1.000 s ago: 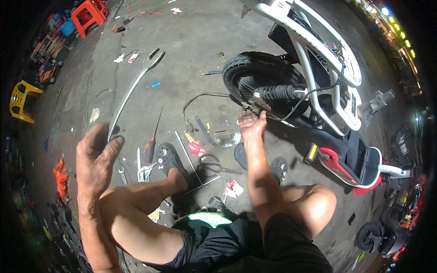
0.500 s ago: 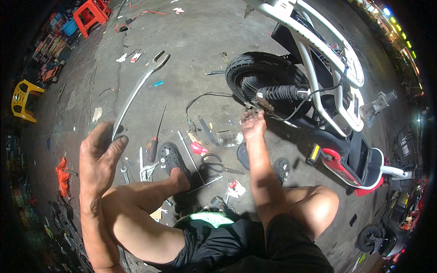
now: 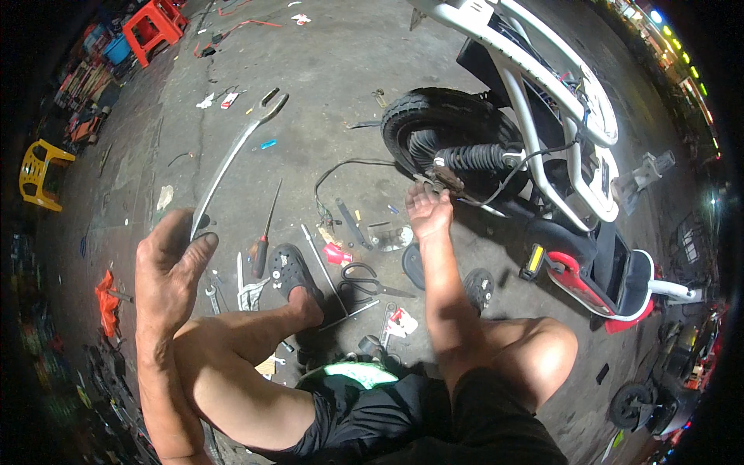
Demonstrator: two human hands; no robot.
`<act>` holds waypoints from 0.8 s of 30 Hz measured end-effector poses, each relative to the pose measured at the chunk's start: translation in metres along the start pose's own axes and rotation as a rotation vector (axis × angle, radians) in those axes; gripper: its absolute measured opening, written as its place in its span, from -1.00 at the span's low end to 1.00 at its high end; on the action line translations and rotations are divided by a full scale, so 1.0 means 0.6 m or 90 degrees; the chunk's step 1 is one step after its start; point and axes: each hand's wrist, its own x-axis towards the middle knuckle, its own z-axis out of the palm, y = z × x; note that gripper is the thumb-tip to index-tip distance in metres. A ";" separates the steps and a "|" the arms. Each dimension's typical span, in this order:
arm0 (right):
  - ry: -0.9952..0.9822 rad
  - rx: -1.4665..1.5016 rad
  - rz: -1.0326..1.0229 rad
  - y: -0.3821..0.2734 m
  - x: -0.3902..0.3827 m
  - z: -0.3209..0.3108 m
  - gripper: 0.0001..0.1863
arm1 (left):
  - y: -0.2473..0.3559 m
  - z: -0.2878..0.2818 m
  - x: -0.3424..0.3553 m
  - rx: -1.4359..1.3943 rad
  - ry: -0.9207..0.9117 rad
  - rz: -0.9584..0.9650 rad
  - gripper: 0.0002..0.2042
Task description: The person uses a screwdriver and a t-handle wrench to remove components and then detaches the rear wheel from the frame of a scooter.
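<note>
My left hand (image 3: 174, 260) is closed around a long silver wrench (image 3: 232, 156) with a forked open end, which points up and away over the ground. My right hand (image 3: 430, 209) reaches forward, palm up, to the rear wheel (image 3: 403, 122) of a white-framed electric scooter (image 3: 529, 116). Its curled fingers grip a dirty metal bracket (image 3: 444, 182) at the wheel's axle, just below the black shock absorber spring (image 3: 474, 158). The fingertips are partly hidden there. From beside the wheel, a black cable (image 3: 349, 162) runs down to the ground.
Between my feet lie black-handled scissors (image 3: 376, 288), a metal rod (image 3: 324, 267) and a red piece (image 3: 336, 253). A screwdriver (image 3: 263, 244) and a combination wrench (image 3: 213, 298) are to the left. Red (image 3: 155, 31) and yellow (image 3: 39, 174) stools stand farther left. The scooter's seat (image 3: 612, 275) rests at right.
My right hand has shifted very slightly left at the axle, its fingers a little more spread. The scooter has moved slightly left in the picture. My left hand and the wrench are almost still.
</note>
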 end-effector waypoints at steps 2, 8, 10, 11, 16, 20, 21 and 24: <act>-0.025 -0.019 -0.022 0.002 -0.006 0.004 -0.27 | -0.002 0.000 0.002 0.001 -0.015 -0.003 -0.72; 0.020 -0.045 -0.048 0.007 -0.011 0.004 -0.33 | -0.009 -0.001 0.005 -0.031 -0.005 -0.016 -0.71; -0.033 -0.022 -0.034 0.005 -0.008 0.003 -0.29 | -0.011 -0.001 0.006 -0.004 -0.018 -0.005 -0.70; 0.006 -0.087 -0.069 0.002 -0.007 0.003 -0.33 | -0.012 -0.001 0.006 -0.011 -0.017 -0.006 -0.70; 0.029 -0.046 -0.055 -0.004 -0.012 0.005 -0.46 | -0.011 -0.001 0.007 -0.009 -0.018 -0.009 -0.67; -0.014 -0.067 -0.049 -0.003 -0.018 0.006 -0.38 | -0.006 0.002 0.006 -0.007 -0.003 -0.007 -0.67; 0.020 -0.131 -0.112 -0.003 -0.017 0.006 -0.37 | -0.005 0.002 0.005 -0.004 0.000 -0.009 -0.67; 0.035 -0.161 -0.102 -0.005 -0.014 0.005 -0.34 | -0.001 0.003 0.004 0.007 -0.004 -0.005 -0.67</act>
